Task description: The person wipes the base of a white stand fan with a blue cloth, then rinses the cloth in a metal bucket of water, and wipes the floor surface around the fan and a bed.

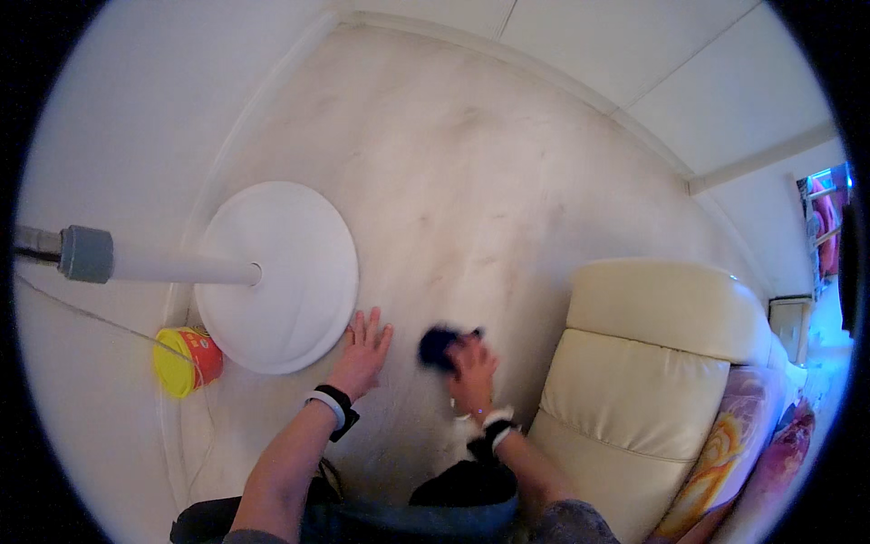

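My right hand grips a bunched dark cloth at the light floor; motion blurs both, so the cloth's outline is vague. My left hand has its fingers spread and holds nothing. Its palm faces down, at the floor just beside the rim of a round white pedestal base. From that base a white pole rises toward the left, ending in a grey collar. Bands circle both my wrists.
A cream leather sofa with patterned fabric stands on the right. By the left wall lies a red tub with a yellow lid, a thin cord crossing it. White panels bound the floor's far side.
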Demonstrator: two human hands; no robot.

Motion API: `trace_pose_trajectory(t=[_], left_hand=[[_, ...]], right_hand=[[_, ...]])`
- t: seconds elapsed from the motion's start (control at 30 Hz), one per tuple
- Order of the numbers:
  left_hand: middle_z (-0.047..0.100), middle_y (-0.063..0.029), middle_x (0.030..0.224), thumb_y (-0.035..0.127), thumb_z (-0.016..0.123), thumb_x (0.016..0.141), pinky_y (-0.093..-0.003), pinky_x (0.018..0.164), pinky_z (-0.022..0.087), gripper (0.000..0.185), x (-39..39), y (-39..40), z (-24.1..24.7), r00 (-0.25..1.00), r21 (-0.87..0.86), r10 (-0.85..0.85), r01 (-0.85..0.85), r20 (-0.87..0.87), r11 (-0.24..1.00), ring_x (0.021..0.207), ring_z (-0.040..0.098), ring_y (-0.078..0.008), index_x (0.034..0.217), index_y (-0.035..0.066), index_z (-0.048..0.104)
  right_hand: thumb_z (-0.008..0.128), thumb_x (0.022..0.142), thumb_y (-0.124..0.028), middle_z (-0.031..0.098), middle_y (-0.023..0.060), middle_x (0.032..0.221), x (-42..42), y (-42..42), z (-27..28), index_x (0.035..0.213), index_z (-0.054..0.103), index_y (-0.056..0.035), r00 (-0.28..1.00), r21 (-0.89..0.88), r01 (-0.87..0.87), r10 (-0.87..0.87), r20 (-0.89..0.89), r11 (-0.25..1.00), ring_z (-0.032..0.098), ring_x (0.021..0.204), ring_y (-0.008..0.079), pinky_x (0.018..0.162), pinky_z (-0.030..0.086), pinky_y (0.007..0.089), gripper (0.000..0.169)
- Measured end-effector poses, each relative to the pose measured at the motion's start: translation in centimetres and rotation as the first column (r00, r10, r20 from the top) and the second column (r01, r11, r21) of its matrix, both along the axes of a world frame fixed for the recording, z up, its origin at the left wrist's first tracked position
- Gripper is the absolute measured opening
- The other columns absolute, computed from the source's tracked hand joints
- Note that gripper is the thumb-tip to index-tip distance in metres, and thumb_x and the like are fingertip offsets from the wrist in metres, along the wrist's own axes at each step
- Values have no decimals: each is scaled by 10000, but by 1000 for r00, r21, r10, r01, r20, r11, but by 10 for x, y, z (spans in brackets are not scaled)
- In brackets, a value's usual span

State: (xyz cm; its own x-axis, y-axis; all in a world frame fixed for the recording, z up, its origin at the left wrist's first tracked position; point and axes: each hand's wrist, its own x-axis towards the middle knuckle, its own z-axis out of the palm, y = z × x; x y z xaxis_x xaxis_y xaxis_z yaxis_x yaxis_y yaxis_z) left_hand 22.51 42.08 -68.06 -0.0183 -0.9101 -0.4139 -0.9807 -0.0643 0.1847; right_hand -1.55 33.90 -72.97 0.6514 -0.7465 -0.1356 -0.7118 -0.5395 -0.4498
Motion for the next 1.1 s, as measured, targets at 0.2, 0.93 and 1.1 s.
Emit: trace_pose_trajectory(t=[0.2,0.93,1.1], left_hand=[[50,-310,1518,265,874,547,-583,1077,287,1094,-11,-6,-10,999,3,-1,1,32,1000,1378,117,-529,1435,23,281],[16,-288,1528,260,878,541,-586,1070,293,1095,-6,-1,-11,999,26,44,-43,-18,999,1381,116,-521,1434,34,285],[43,-293,1523,227,868,552,-584,1068,297,1068,-6,-3,-7,998,9,53,-53,-34,999,1376,139,-519,1429,29,291]], right_hand=[[628,777,-159,383,136,1426,104,-142,-10,1364,416,-200,742,-231,668,-656,135,708,347,1267,385,993,278,597,625],[564,877,-93,258,285,1477,-58,-23,-10,1445,169,42,474,-162,861,-876,-88,482,296,1347,408,1142,200,430,705],[480,906,-181,276,343,1439,-87,86,-2,1409,201,94,277,-146,924,-881,-384,354,349,1306,445,1102,268,461,638]])
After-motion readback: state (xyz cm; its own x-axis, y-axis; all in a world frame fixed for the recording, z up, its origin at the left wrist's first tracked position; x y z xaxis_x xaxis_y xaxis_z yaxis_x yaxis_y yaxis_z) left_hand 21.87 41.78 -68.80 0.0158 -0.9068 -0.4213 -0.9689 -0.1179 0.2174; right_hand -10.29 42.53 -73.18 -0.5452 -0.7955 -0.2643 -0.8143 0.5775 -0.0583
